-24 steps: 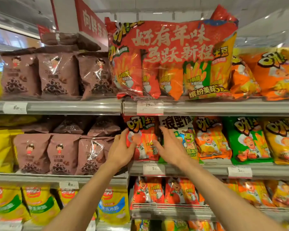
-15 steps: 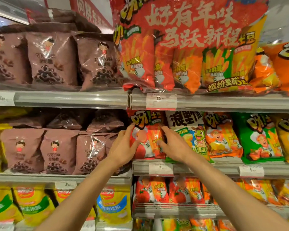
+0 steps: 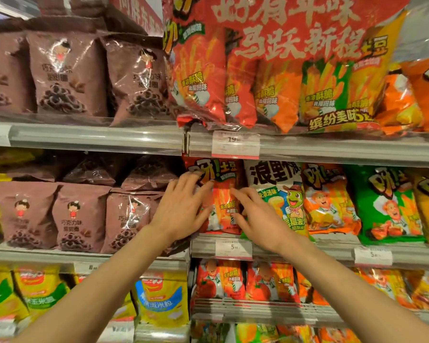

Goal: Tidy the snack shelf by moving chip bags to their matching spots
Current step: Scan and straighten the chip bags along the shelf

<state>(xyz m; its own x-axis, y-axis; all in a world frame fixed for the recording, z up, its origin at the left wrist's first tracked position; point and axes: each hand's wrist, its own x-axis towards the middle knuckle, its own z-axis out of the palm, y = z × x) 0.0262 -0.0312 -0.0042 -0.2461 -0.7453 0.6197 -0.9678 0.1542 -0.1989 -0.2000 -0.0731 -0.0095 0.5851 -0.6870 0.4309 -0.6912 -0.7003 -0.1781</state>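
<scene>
Both hands lie on the red chip bag (image 3: 223,204) — left hand (image 3: 181,209) with fingers spread flat against its left side, right hand (image 3: 258,214) pressing its right edge — at the middle shelf (image 3: 307,251) front edge, beside the white bag (image 3: 280,194).

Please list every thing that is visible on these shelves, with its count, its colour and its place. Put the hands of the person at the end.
large multipack bag: one, red, top shelf, centre.
brown snack bags: about three on the top shelf left, more on the middle shelf left.
red chip bag: one, middle shelf, between the hands.
white bag with a green cartoon figure: one, right of the red chip bag.
orange chip bag: one, further right.
green chip bag: one, middle shelf right.
yellow bags: several, bottom shelf left.
price tags: white, on shelf edges.
left hand: touches the red chip bag's left side.
right hand: touches its right side.
</scene>
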